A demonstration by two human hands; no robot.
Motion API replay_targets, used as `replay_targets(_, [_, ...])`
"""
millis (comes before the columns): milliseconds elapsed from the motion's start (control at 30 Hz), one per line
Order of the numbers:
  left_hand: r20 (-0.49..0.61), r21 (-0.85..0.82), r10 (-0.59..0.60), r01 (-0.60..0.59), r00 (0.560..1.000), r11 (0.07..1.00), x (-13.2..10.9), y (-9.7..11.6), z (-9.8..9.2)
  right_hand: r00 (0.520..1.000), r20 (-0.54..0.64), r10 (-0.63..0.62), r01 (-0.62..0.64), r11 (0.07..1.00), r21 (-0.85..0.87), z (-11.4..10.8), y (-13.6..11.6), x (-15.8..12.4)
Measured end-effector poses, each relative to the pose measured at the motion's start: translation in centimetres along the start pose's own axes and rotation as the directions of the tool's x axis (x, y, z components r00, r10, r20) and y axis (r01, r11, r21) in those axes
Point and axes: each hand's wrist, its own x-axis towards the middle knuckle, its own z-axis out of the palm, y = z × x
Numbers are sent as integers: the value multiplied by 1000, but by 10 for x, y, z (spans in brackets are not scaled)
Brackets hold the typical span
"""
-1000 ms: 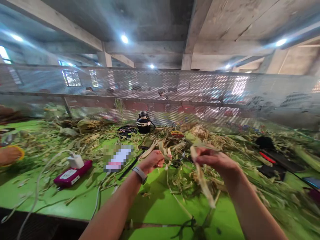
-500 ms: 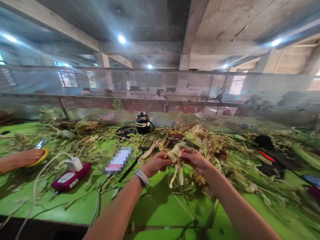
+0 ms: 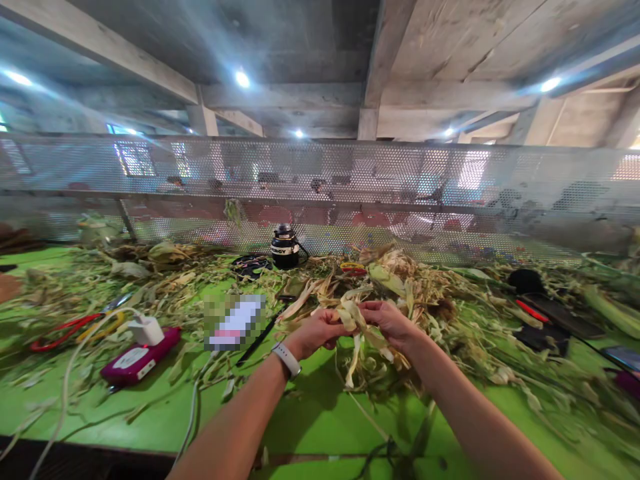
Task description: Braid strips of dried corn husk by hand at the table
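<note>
Pale yellow corn husk strips point(image 3: 351, 317) are pinched between my two hands, with loose ends hanging down over the green table point(image 3: 320, 413). My left hand point(image 3: 320, 331), with a pale watch band at the wrist, grips the husk from the left, fingers closed. From the right, my right hand point(image 3: 387, 323) holds the same husk between thumb and fingers. The exact fingertip contact is partly hidden by the strips. Behind and to the right of my hands lies a heap of dry husks point(image 3: 400, 267).
A black jar-shaped bottle point(image 3: 285, 247) stands near the perforated metal screen point(image 3: 320, 173). To the left lie a phone point(image 3: 237, 321), a purple power strip point(image 3: 140, 357) with a white charger and cable, and scissors point(image 3: 75, 331). A black pouch point(image 3: 543, 339) sits at the right.
My hands have shifted slightly, and the husk strips between them have turned and hang differently. At the left, another person's hand has let go of the scissors and drawn back to the edge of view.
</note>
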Motion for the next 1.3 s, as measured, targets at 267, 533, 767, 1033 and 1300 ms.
replay_targets(267, [-121, -530, -110, 30, 987, 848, 8, 5, -12, 751, -554, -360, 381, 921, -81, -30, -11, 9])
replay_targets(533, [-468, -566, -203, -115, 860, 817, 17, -5, -18, 670, -479, -567, 439, 823, -359, -22, -25, -5])
replay_targets(767, [-111, -425, -183, 120, 977, 897, 5, -3, 18, 896, -300, -327, 229, 920, -318, -3, -12, -3])
replay_targets(1033, [17, -235, -137, 137, 990, 962, -3, -6, 22, 698, -169, -696, 221, 434, -873, -7, -14, -6])
replay_targets(1300, [70, -167, -100, 111, 992, 980, -6, -7, 27, 660, -53, -749, 223, 263, -939, -3, -5, -5])
